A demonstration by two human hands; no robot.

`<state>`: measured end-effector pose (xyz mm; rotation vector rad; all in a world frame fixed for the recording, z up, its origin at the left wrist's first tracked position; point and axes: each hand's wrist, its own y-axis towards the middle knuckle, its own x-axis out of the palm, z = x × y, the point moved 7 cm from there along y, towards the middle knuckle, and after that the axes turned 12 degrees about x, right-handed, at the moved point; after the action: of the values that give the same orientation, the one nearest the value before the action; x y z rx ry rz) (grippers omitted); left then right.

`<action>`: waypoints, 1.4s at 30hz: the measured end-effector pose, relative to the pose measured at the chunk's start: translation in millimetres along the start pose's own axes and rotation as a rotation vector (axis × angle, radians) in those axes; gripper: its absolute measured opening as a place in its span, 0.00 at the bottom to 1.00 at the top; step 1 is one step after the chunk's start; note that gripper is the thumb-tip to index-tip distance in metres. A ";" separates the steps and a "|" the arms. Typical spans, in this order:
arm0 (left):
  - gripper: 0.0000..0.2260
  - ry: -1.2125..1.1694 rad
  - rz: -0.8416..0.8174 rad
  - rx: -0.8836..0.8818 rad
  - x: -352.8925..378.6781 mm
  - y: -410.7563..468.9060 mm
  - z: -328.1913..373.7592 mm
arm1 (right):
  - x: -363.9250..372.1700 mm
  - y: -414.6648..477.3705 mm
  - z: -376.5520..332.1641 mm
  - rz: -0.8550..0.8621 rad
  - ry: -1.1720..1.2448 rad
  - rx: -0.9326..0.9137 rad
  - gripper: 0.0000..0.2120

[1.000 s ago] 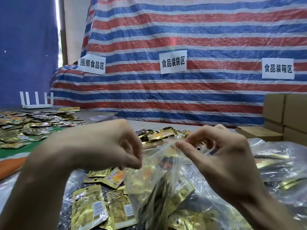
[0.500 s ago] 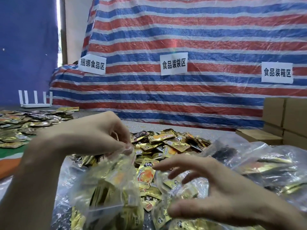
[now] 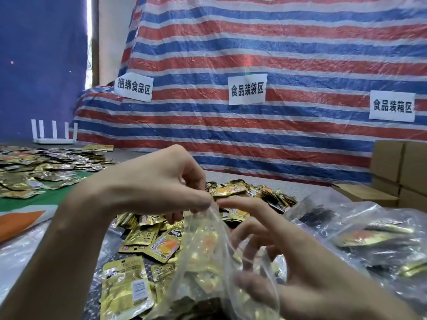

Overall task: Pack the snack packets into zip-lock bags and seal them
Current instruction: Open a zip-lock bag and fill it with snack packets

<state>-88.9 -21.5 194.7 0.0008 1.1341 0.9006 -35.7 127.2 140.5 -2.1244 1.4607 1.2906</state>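
Observation:
A clear zip-lock bag [image 3: 204, 257] filled with gold snack packets hangs upright in front of me. My left hand [image 3: 147, 188] pinches its top edge between thumb and fingertips. My right hand [image 3: 305, 264] is beside and partly behind the bag with its fingers spread. Its index finger reaches up to the bag's top, and its thumb shows through the plastic. Loose gold snack packets [image 3: 141, 236] lie heaped on the table beneath both hands.
Several filled clear bags [image 3: 374, 239] lie at the right. A second spread of packets [image 3: 34, 172] covers the table's left side, with a white router [image 3: 54, 137] behind it. Cardboard boxes [image 3: 402, 167] stand at the far right. A striped tarp [image 3: 277, 54] with paper signs hangs behind.
My left hand has carried the filled bag from the lower left back to the centre and raised it. My right hand rose from the table pile to the bag's top edge.

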 end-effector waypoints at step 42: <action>0.10 -0.167 -0.057 0.186 -12.8 -9.2 -8.4 | -60.6 -11.0 27.5 0.157 0.113 0.041 0.05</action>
<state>-91.4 -39.1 196.8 0.1921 1.0533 0.7279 -46.9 187.3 169.1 -2.1237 1.7152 1.1976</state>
